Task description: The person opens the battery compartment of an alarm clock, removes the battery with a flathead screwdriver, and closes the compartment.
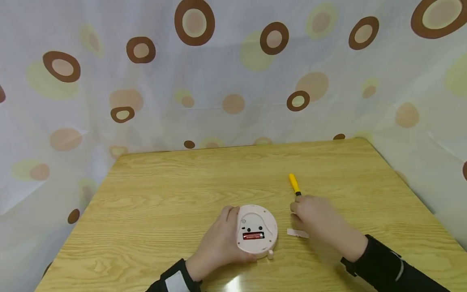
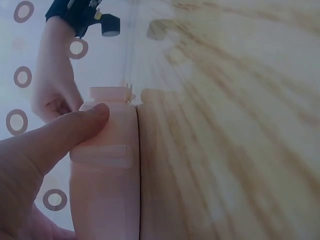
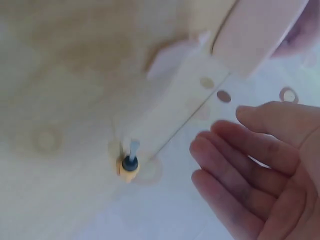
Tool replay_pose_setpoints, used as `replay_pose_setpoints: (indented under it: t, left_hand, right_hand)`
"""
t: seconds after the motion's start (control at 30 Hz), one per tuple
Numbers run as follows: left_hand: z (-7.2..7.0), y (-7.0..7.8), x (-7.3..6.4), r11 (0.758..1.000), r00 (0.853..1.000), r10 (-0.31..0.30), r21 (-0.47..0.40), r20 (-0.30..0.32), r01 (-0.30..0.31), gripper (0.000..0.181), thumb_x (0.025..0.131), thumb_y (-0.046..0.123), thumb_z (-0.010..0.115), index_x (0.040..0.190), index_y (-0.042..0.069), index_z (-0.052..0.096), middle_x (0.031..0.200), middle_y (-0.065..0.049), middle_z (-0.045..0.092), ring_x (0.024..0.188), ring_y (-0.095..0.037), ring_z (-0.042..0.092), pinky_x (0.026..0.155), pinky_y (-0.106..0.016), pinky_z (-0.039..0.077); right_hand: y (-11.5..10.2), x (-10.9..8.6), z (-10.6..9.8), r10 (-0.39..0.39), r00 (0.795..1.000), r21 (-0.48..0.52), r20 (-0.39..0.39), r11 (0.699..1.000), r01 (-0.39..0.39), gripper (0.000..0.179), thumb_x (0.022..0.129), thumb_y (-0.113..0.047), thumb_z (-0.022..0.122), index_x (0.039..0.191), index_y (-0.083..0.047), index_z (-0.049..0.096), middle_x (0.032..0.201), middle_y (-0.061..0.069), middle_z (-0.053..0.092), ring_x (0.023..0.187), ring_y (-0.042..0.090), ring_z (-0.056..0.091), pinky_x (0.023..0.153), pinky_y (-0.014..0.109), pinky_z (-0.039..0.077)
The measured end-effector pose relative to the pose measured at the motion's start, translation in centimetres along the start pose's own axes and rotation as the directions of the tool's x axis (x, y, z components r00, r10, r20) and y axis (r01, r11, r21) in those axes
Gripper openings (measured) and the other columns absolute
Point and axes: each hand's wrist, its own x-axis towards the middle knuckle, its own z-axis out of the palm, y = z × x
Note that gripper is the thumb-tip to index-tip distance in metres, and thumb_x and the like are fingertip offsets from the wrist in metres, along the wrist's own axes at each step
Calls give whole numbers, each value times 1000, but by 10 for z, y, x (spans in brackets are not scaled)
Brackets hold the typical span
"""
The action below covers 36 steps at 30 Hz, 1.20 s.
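My left hand grips a round pale pink alarm clock lying face down on the table. A red battery sits in the uncovered slot in its back. In the left wrist view the thumb presses on the clock's side. My right hand hovers by a screwdriver with a yellow handle. The right wrist view shows that hand with loosely bent fingers and nothing in them, apart from the screwdriver. A small pink battery cover lies between clock and right hand.
The wood-grain table runs back to a hanging white cloth with brown and yellow circles, which also flanks it at both sides. A small foot sticks out from the clock's near edge.
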Motion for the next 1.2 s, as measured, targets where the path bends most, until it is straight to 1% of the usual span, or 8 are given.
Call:
replay_pose_setpoints:
  t: [0.1,0.27,0.37,0.6,0.83,0.97,1.07,1.2]
  left_hand:
    - [-2,1,1,1000,1000,-3,4,-7,3,132,53,51,104,155,-6,43,149,-21,53,129,-35,63,110,-47,57]
    - [-1,0,1,1000,1000,-1,15,-14,1,132,53,52,104,155,-6,43,149,-20,53,129,-35,63,111,-46,57]
    - [1,-1,0,1000,1000,2,18,-7,-2,132,54,53,103,156,-6,43,150,-20,53,129,-34,63,110,-46,57]
    - [4,3,0,1000,1000,5,1,3,-5,131,54,52,104,155,-6,43,149,-19,53,129,-32,63,111,-45,57]
    - [5,7,1,1000,1000,10,0,6,-10,131,54,51,104,155,-5,43,149,-19,53,130,-32,62,111,-45,57]
    - [5,7,2,1000,1000,6,-10,8,-6,131,54,50,104,156,-5,43,150,-19,53,130,-32,62,111,-45,57]
    - [4,7,2,1000,1000,0,-17,13,0,131,55,50,104,156,-4,42,150,-20,52,131,-33,62,112,-46,56]
    - [4,7,1,1000,1000,-1,-14,13,1,131,55,50,103,157,-5,42,150,-20,52,131,-34,62,112,-46,56]
  right_hand:
    - [10,13,-3,67,997,16,-24,998,-67,21,90,-10,82,75,-11,67,70,0,56,58,10,50,50,26,46]
    - [30,36,-2,233,970,114,74,964,-241,23,98,-15,75,77,-9,67,71,5,55,57,15,46,52,26,36]
    - [43,48,4,280,954,144,110,945,-294,25,99,-16,73,77,-8,65,70,6,55,57,17,47,54,27,35]
    - [67,63,20,342,929,153,140,920,-361,35,99,-21,74,71,-10,58,63,4,47,57,19,47,56,28,36]
    - [71,62,29,395,901,166,180,890,-424,49,99,-28,76,61,-16,47,58,-2,31,52,16,39,52,27,27]
    - [72,65,34,419,885,178,203,873,-454,49,98,-29,76,61,-16,47,59,-2,33,53,16,38,51,27,25]
    - [74,69,39,424,882,159,205,875,-457,47,97,-29,76,61,-15,50,60,0,38,55,18,41,52,28,27]
    - [72,74,42,422,884,120,203,885,-450,39,97,-25,76,65,-13,57,65,5,52,58,21,50,53,30,34]
